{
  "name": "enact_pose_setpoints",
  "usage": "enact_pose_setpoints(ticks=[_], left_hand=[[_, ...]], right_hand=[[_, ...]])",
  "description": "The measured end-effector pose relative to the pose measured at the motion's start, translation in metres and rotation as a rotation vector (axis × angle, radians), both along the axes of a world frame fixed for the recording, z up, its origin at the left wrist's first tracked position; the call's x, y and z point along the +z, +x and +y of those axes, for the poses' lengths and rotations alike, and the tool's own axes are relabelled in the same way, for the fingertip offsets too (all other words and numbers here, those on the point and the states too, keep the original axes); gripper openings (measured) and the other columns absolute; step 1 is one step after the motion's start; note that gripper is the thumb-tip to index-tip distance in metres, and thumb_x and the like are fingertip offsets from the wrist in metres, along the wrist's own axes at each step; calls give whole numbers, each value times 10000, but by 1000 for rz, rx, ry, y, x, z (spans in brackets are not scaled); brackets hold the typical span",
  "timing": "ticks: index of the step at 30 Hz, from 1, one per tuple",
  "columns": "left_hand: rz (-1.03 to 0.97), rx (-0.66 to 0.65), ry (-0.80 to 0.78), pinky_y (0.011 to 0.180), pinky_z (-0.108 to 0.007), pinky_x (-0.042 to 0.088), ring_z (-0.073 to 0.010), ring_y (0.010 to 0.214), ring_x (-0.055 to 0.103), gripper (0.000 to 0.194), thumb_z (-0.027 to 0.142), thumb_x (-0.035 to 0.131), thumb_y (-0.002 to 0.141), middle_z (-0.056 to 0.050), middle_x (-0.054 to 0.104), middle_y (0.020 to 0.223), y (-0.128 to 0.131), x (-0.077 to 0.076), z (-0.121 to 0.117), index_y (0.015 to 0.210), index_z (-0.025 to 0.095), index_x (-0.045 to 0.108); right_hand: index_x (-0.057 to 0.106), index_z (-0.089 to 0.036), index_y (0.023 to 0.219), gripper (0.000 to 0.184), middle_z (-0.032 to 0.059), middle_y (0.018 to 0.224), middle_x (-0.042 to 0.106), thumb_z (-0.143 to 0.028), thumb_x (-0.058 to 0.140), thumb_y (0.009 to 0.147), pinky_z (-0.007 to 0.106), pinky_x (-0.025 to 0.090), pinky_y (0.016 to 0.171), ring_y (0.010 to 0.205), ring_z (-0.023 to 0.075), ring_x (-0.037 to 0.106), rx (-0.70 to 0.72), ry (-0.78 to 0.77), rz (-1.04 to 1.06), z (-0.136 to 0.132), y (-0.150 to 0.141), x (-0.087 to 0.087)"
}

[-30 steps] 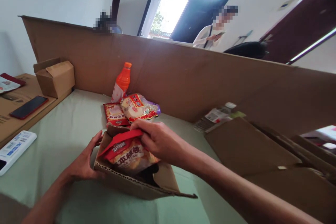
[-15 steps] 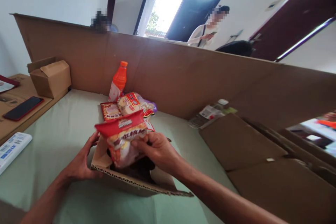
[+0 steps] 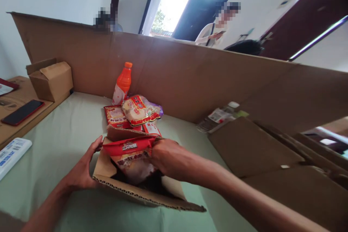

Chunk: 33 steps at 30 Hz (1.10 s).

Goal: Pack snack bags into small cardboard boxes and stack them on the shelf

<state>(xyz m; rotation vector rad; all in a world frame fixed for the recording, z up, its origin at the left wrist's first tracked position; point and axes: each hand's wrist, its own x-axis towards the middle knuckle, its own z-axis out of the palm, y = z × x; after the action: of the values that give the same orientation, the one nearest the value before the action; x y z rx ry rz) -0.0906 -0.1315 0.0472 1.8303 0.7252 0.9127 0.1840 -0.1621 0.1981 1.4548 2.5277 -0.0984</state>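
Note:
My right hand point(image 3: 170, 159) pinches a red snack bag point(image 3: 133, 163) by its right edge. The bag is tilted and partly inside an open cardboard box point(image 3: 141, 197), its lower end in the dark interior. My left hand point(image 3: 84, 168) grips the left side of that box, fingers behind and thumb in front. Just beyond the box lie another red snack packet point(image 3: 115, 114) and a clear-fronted cracker bag point(image 3: 138, 110). An orange drink bottle point(image 3: 123, 84) stands behind them.
A tall cardboard wall point(image 3: 176, 72) runs across the back. At left are a small carton point(image 3: 53, 81), a phone point(image 3: 23, 112) and a white power strip point(image 3: 13, 156). A clear bottle point(image 3: 217, 117) lies by folded cardboard point(image 3: 255, 148). Beyond the wall stands a person point(image 3: 209, 34).
My right hand has lowered the snack bag into the box. The box's far flap now shows behind the bag. My left hand stays on the box's side.

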Motion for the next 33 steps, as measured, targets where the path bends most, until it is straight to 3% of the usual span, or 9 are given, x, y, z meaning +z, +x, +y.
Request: enact_pose_setpoints(ticks=[4, 7, 10, 15, 20, 24, 29, 31, 33], left_hand=[[-11, -23, 35, 1235, -578, 247, -425, 1492, 282, 1234, 627, 853, 646, -137, 272, 1643, 2, 1, -1, 1607, 289, 156], [-18, -39, 38, 1231, -560, 271, -417, 1487, 294, 1191, 636, 831, 672, -132, 269, 1643, 4, 1, -2, 1601, 284, 174], [8, -60, 19, 1233, -579, 250, -434, 1491, 269, 1220, 645, 839, 647, -143, 258, 1643, 4, -1, -2, 1599, 263, 178], [30, -39, -26, 1226, -595, 256, -432, 1482, 288, 1233, 617, 843, 647, -143, 273, 1634, 4, -1, -1, 1602, 264, 147], [38, -73, 29, 1219, -577, 284, -444, 1474, 294, 1241, 666, 825, 634, -141, 290, 1626, 5, 6, -2, 1605, 254, 170], [52, -44, -3, 1213, -577, 298, -441, 1475, 295, 1248, 633, 835, 646, -139, 264, 1636, 5, 5, -3, 1609, 274, 126], [27, -74, 16, 1227, -579, 266, -436, 1491, 264, 1204, 604, 852, 644, -119, 248, 1641, 5, 3, -3, 1594, 305, 175], [26, -79, 14, 1222, -579, 277, -434, 1487, 276, 1188, 598, 847, 653, -117, 245, 1642, 5, 5, -3, 1592, 312, 178], [40, -66, 18, 1214, -586, 288, -435, 1476, 297, 1178, 605, 837, 661, -122, 255, 1637, 5, 7, -3, 1592, 313, 177]], right_hand=[[722, -127, 672, 251, 48, 616, 666, 38, 536, 705, 273, 178, 470, 453, 86, 284, 36, -97, -235, 1, -12, 35], [744, -128, 722, 236, 64, 667, 698, 29, 568, 737, 263, 201, 471, 483, 96, 394, 116, -164, -276, 8, -17, 43], [765, -128, 763, 232, 91, 715, 729, 15, 582, 758, 268, 217, 472, 546, 124, 535, 163, -206, -304, 19, -19, 33], [783, -107, 856, 193, 132, 820, 768, -39, 607, 820, 283, 260, 477, 633, 179, 652, 241, -285, -339, 28, -25, 17], [783, -109, 939, 180, 133, 865, 777, -61, 641, 840, 285, 375, 547, 737, 221, 709, 284, -286, -298, 21, -35, 1], [760, -98, 986, 221, 129, 945, 774, -45, 557, 916, 287, 450, 624, 802, 216, 719, 284, -235, -187, 15, -43, -15], [706, -140, 987, 161, 87, 952, 732, -72, 576, 919, 327, 485, 713, 847, 227, 680, 183, 44, 73, -5, -26, -7], [687, -185, 1094, 270, 63, 964, 720, -40, 572, 897, 326, 486, 714, 843, 219, 670, 198, 41, 103, -12, -18, -7], [661, -192, 1198, 382, 77, 1015, 727, -18, 567, 871, 319, 488, 680, 824, 220, 682, 196, -67, 31, -12, -17, -13]])
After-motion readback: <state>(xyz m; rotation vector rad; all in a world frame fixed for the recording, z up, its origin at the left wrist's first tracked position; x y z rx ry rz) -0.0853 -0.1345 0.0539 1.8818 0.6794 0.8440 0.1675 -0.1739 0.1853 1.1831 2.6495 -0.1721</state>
